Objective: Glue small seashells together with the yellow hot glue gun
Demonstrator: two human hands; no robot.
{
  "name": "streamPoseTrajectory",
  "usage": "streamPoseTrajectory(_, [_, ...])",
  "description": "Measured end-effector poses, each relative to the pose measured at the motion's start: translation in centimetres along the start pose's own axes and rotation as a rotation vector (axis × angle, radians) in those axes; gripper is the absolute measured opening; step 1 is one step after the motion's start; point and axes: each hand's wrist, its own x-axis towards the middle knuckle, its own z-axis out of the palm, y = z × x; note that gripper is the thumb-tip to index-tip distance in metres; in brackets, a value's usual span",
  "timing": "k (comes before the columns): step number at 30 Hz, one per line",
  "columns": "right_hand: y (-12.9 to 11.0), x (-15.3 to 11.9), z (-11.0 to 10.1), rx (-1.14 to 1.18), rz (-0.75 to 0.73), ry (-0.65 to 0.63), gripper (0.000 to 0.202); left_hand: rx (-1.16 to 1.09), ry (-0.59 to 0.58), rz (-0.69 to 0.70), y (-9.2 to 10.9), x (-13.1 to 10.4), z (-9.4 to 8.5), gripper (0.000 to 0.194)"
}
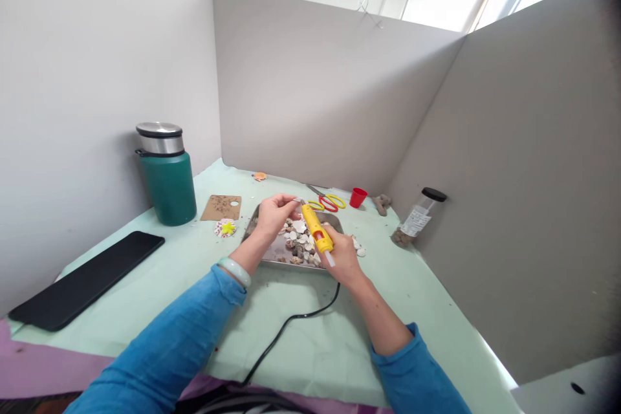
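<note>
A yellow hot glue gun [314, 225] is gripped in my right hand [341, 256], its nozzle pointing away from me and up to the left. A clear glue stick pokes out of its rear end. My left hand [277, 212] pinches something small and pale right at the nozzle tip; it may be a shell, but it is too small to tell. Both hands are over a metal tray [291, 265] that holds many white and brown seashells [299, 240]. The gun's black cord [291, 318] runs back across the cloth towards me.
On the left stand a green bottle [169, 184], a black flat pad [92, 278], a brown card [222, 207] and a decorated disc with a yellow star [227, 228]. Behind the tray lie scissors [330, 202] and a red cup [358, 198]. A black-lidded jar [418, 218] leans rightward. Grey panels enclose the table.
</note>
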Motion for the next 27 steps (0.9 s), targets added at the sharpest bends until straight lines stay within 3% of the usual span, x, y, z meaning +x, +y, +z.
streamPoseTrajectory(13, [-0.11, 0.02, 0.01, -0.005, -0.018, -0.009, 0.018, 0.024, -0.028, 0.008, -0.7, 0.18, -0.08, 0.023])
streamPoseTrajectory(27, [-0.04, -0.01, 0.11, -0.006, 0.009, 0.013, 0.021, 0.055, 0.037, 0.082, -0.54, 0.29, -0.36, 0.027])
